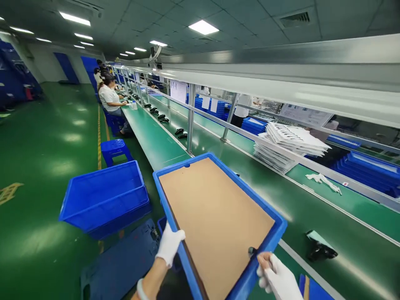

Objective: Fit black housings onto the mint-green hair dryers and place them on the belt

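Note:
A blue plastic tray (271, 246) with a raised rim sits tilted in front of me, a flat brown cardboard sheet (215, 216) covering its inside. My left hand (170, 246), in a white glove, grips the tray's left rim, with the thumb over the edge. Beside the lower right rim is my right hand (278, 275), also gloved, with bare skin showing at a fingertip. Its fingers are curled together close to the rim; what they hold, if anything, is hidden. A small dark rounded thing (251, 251) shows at the sheet's edge near that hand.
Blue bins (103, 196) and a blue stool (115, 151) stand left. A green conveyor (312, 212) carries dark handheld devices (321, 246). White sheets are stacked (290, 141) beyond a metal rail (243, 132), near white gloves (323, 181). A seated person (109, 96) works farther along.

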Motion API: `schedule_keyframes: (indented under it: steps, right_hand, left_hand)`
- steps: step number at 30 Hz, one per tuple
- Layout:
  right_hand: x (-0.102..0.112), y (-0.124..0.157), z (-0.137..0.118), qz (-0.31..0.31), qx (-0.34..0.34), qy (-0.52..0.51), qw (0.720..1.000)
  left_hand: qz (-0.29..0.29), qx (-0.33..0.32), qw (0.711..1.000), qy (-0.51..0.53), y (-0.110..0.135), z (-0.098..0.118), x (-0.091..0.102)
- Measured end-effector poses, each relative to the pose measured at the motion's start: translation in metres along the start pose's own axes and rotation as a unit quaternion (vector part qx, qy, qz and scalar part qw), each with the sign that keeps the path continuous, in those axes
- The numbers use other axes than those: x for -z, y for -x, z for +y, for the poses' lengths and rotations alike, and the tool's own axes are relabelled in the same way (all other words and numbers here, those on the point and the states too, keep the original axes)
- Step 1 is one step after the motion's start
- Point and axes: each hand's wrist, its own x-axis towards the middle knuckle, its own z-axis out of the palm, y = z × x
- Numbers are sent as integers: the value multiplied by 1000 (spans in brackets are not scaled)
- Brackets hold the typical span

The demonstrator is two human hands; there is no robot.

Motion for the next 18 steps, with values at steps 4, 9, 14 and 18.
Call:
schedule_keyframes:
  steps: [4, 9, 14, 18]
  right_hand:
    - [9, -36, -27, 4, 148, 72, 986]
    - [-35, -59, -56, -47, 282, 98, 953]
    - [-97, -83, -79, -81, 314, 122, 938]
    - [-114, -98, -77, -59, 289, 128, 947]
  left_hand:
    - [20, -18, 998, -55, -3, 19, 12]
    - [-4, -46, 986, -159, -11, 77, 42]
    - [-46, -107, 953, -278, -16, 151, 39]
    - [-89, -148, 912, -373, -16, 197, -2]
